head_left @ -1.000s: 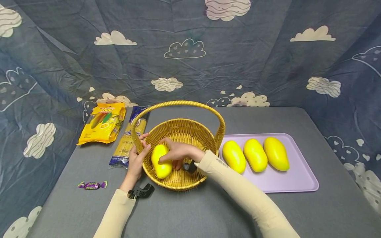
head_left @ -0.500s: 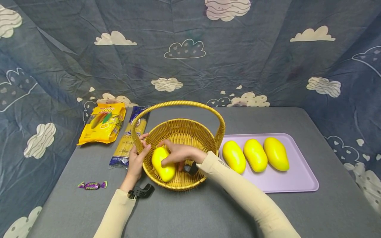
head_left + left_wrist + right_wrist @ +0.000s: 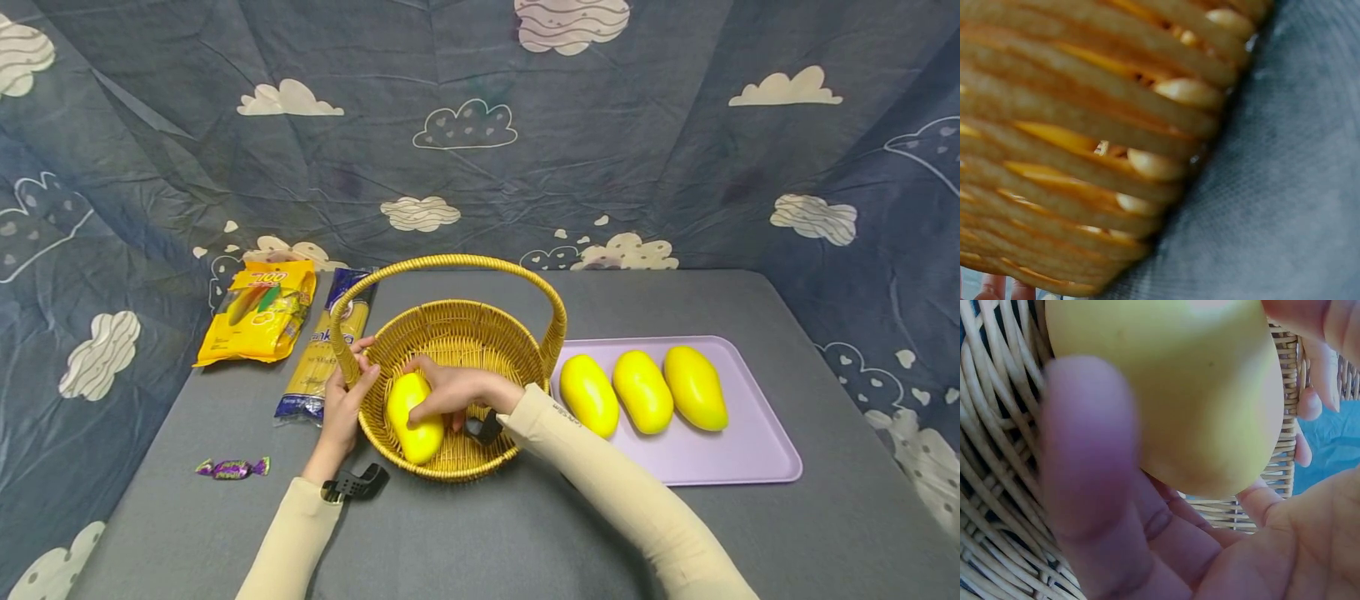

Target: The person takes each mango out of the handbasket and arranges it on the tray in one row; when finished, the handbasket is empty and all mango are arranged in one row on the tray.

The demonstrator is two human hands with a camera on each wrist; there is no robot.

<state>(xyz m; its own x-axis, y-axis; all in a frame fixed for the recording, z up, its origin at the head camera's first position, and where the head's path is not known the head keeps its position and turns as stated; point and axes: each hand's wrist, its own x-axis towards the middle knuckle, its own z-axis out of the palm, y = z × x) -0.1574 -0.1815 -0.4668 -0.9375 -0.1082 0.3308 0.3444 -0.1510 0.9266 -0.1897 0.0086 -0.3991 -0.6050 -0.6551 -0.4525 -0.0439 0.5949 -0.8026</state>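
Observation:
A yellow mango (image 3: 422, 440) sits inside the golden wicker basket (image 3: 480, 321), near its left wall. My right hand (image 3: 459, 388) reaches over the basket and grips the mango, thumb on its near face. In the right wrist view the mango (image 3: 1179, 406) fills the top, with my fingers curled beside it; its underside is hidden. My left hand (image 3: 347, 408) holds the basket's left rim just below the handle's foot. Woven basket wall (image 3: 1085, 131) fills most of the left wrist view, with fingertips (image 3: 994, 286) at its lower left corner.
Right of the basket lies a lilac tray (image 3: 757, 454) bearing three more yellow mangoes (image 3: 643, 392). To the left are a yellow candy bag (image 3: 258, 312), a spaghetti pack (image 3: 311, 375) and a purple wrapped candy (image 3: 232, 469). The basket's tall handle (image 3: 457, 260) arches overhead.
Inside the basket, the mango has shifted slightly right and toward me, with my right hand moving along. My left hand stays at the rim.

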